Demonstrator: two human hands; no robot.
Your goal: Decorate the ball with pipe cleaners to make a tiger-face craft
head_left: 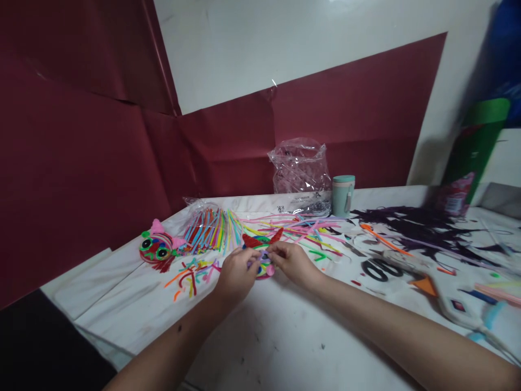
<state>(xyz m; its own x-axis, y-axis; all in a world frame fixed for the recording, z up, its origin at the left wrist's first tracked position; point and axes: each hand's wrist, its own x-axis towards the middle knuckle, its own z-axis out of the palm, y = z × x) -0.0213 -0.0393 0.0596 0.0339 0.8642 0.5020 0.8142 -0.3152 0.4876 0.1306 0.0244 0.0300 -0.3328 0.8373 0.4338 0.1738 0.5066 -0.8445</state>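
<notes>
Both my hands meet over a small round craft face with red ears, lying on the white table. My left hand is closed in a pinch at the craft's left side, on a thin purple strip. My right hand pinches the same strip from the right, fingers closed. A finished craft face with pink ears and big eyes lies further left. A bundle of coloured pipe cleaners in clear wrap lies behind my hands.
Loose coloured strips lie by my left hand. A crumpled clear bag and a teal cup stand at the back. Dark purple scraps, black rings and an orange triangle lie at right. Dark red paper covers the wall.
</notes>
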